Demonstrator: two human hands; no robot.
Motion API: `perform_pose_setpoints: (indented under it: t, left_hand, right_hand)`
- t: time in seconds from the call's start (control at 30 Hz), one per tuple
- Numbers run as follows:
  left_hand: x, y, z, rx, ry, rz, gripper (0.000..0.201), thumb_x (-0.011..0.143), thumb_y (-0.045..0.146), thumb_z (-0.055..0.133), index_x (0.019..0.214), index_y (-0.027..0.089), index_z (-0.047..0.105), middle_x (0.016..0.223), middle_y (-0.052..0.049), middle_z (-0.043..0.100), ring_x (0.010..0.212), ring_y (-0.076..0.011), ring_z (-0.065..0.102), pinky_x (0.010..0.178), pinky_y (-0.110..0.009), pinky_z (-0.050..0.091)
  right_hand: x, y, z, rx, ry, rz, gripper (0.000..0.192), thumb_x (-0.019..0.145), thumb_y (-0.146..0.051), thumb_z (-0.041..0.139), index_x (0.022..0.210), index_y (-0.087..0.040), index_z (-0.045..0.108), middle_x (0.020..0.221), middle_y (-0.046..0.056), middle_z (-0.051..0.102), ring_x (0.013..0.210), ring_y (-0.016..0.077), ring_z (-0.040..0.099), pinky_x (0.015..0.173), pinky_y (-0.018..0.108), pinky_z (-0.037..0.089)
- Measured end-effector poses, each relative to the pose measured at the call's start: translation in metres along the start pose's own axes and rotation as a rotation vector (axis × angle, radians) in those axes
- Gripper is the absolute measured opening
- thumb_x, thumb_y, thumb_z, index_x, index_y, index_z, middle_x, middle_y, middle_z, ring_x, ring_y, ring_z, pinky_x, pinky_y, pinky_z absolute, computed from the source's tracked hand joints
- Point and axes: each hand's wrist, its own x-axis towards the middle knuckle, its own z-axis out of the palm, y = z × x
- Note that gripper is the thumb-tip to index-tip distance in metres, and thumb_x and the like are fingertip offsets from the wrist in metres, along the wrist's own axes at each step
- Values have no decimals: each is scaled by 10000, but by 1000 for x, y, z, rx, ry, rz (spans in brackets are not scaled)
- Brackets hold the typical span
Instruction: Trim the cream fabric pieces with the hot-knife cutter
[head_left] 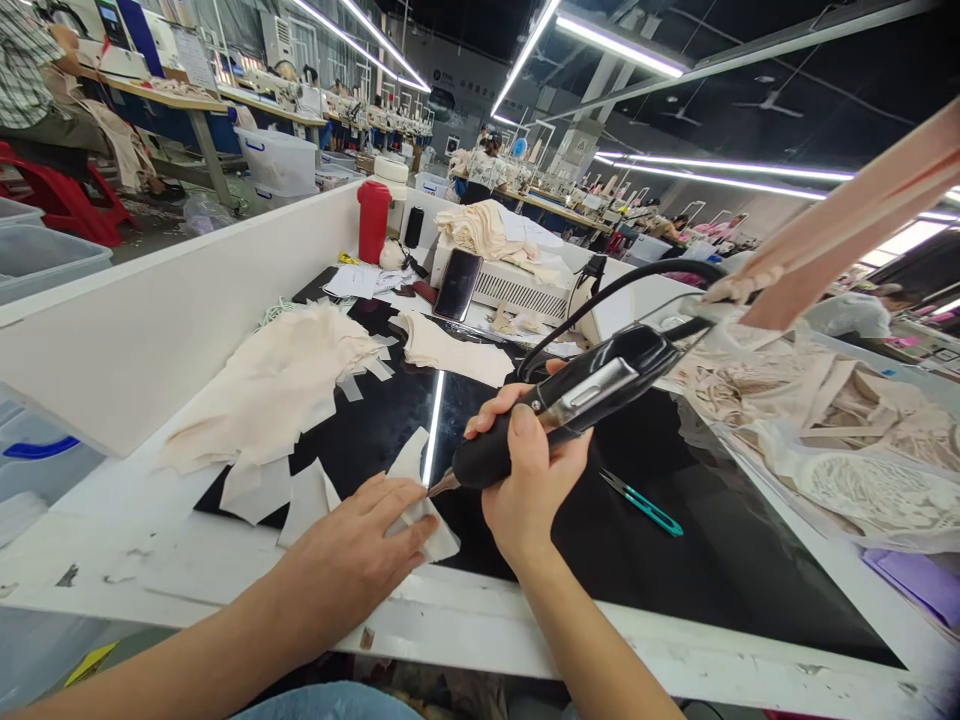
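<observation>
Black mat (720, 560), cream fabric pile (277, 370) left. Black corded tool (577, 400): gripped by right hand (532, 480), tip at pale piece (442, 542) under left hand (360, 550), near centre; whether pinched, cannot tell. Teal snips (651, 509) lie right.

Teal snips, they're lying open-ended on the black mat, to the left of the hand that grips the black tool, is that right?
Not quite: the head view shows the teal snips to the right of the right hand, which grips the black tool. They do lie on the black mat, tips apart.
</observation>
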Motion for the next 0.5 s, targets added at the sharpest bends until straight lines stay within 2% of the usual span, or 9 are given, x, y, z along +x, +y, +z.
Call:
perform_pose_setpoints:
  t: [0.17,0.27,0.4,0.5]
  left_hand:
    - [-8,9,0,33,-25,-16,293,1081,244,452,1265,146,658,1306,-179,669,1243,-306,645,1035,-542,575]
    - [-8,10,-2,61,-31,0,324,1094,253,421,1302,141,642,1326,-164,670,1261,-296,635,1045,-510,570]
    - [4,-4,-10,102,-37,29,304,1092,211,416,1229,108,668,1286,-171,685,1258,-296,627,1069,-484,547]
    - [15,-19,-12,26,-78,74,275,1063,119,433,1184,106,680,1236,-151,699,1253,-267,622,1123,-460,505]
  right_hand:
    - [-4,-3,-3,-33,10,13,389,907,-238,698,1248,-285,518,829,-59,646,628,103,596,606,292,525]
    - [-8,-8,-6,-17,5,17,420,898,-257,715,1265,-283,513,827,-62,639,622,103,598,592,285,519]
    - [-10,-11,-8,1,1,11,425,886,-273,731,1251,-285,514,820,-68,637,610,101,596,586,279,516]
    - [-10,-11,-9,-10,6,13,435,885,-280,734,1257,-285,509,828,-67,635,611,101,596,595,283,515]
